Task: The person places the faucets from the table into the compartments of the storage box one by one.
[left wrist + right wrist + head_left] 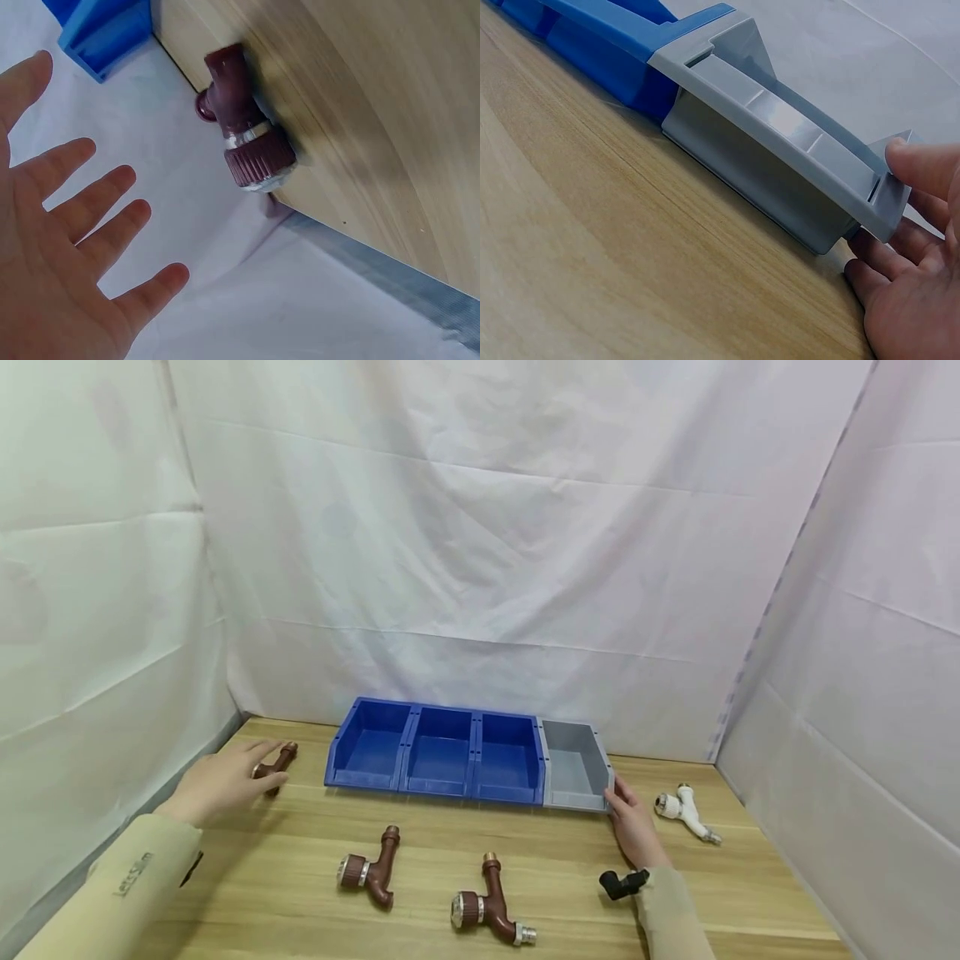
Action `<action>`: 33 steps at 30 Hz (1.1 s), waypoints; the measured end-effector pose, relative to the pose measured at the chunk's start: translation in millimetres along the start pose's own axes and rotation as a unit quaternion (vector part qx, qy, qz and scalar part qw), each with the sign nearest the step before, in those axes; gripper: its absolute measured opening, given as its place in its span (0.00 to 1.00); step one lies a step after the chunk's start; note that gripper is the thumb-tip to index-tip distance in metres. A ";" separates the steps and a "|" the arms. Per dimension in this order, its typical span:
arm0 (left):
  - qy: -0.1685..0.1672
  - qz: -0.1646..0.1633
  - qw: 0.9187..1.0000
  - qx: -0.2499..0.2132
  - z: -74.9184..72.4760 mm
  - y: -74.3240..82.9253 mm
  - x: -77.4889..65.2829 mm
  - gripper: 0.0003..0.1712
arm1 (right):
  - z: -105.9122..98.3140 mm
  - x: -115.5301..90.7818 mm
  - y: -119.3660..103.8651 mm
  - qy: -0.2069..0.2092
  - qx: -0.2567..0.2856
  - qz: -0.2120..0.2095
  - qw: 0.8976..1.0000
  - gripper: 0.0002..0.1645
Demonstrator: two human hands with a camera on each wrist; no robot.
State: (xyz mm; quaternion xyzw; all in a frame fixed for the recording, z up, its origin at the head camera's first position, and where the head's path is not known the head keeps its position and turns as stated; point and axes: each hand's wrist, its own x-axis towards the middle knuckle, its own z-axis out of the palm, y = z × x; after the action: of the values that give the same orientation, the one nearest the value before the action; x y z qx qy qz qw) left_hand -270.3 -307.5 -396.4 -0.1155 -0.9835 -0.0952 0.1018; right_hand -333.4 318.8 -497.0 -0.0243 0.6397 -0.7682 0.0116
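Three reddish-brown taps (pixel 384 864), each round-knobbed and silver-capped, and one white, silver-tipped tap (pixel 688 815) make four taps in all, on one pale, wood-grained worktop (pixel 300 885). Three deep-blue, open-fronted plastic bins (pixel 440 762) and one light-grey plastic bin (pixel 573 767) of the same shape make four bins in one row. There are two hands, one bare left hand (pixel 225 783) and one bare right hand (pixel 633 827), two cream sleeves (pixel 112 906), and three walls of white, creased sheeting (pixel 480 568).
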 end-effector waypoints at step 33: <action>-0.017 0.006 0.999 -0.032 25.7 -26.1 8.5 0.39 | 3.5 -1.2 -2.5 0.017 0.005 0.007 1.000 0.36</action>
State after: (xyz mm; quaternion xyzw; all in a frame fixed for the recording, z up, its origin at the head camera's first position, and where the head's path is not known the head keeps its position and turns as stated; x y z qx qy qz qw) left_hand -289.5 -325.3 -423.5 -0.1260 -0.9808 -0.1244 0.0821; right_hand -332.0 315.9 -494.0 -0.0070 0.6360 -0.7716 0.0067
